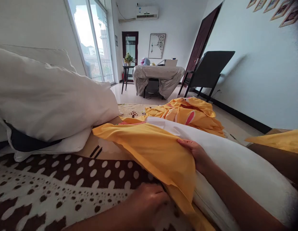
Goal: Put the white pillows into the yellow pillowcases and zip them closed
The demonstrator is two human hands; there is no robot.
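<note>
A yellow pillowcase (149, 144) lies loosely folded along the near side of a plump white pillow (226, 157). My right hand (199, 155) reaches in from the right and pinches the pillowcase between thumb and fingers, beside the white pillow. Lower down, my left hand (151, 200) is closed with its knuckles up, close against the hanging edge of the pillowcase. Its fingertips are hidden underneath, so what they hold does not show. Both hands are over a brown and cream patterned blanket (74, 189).
White pillows (55, 96) are piled at the left. Crumpled yellow printed bedding (187, 112) lies at the far side of the bed. Beyond stand a dark chair (211, 70), a table under a silvery cover (158, 72) and a small plant stand (126, 69).
</note>
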